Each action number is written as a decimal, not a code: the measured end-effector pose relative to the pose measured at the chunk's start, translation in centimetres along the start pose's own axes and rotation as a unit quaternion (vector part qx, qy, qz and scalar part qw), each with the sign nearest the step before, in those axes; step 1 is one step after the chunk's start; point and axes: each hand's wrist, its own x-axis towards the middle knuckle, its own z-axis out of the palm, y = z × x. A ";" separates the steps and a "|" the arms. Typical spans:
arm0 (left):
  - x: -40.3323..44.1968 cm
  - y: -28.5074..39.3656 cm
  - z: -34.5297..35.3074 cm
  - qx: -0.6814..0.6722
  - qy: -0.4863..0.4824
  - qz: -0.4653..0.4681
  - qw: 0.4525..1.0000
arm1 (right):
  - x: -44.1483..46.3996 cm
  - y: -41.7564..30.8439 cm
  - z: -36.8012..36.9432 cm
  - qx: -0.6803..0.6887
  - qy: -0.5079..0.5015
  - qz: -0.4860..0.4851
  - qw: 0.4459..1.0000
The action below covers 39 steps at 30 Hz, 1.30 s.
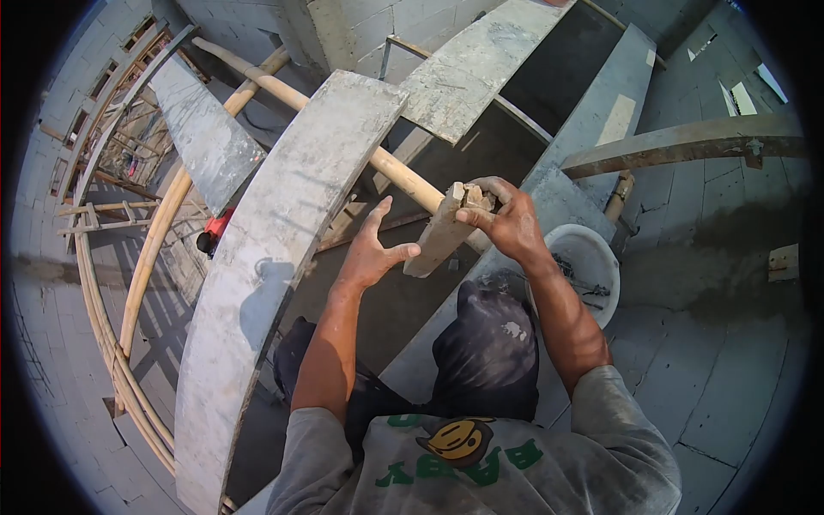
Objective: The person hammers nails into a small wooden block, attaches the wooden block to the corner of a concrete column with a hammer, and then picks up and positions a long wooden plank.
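My right hand [513, 221] grips the top end of a short, flat, greyish slab piece [436, 236]. Its upper end looks chunky and broken, with tan lumps beneath my thumb and fingers; whether it is wood or masonry I cannot tell. The slab tilts down and to the left. Just left of it, my left hand [369, 256] is open, thumb and fingers spread, apart from the slab. Both hands are above the gap between the scaffold boards, in front of my knees.
A long grey board [249, 283] runs along my left, over bamboo poles [403, 176]. Another board [472, 69] lies ahead. A white bucket [611, 283] with dark bits inside stands by my right forearm. A curved beam [687, 148] juts in from the right. Something red [216, 230] sits beyond the left board.
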 end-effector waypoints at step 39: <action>2.3 -7.5 2.1 -0.350 0.272 -0.279 0.852 | -11.2 26.3 -11.7 -0.427 -0.142 0.378 0.809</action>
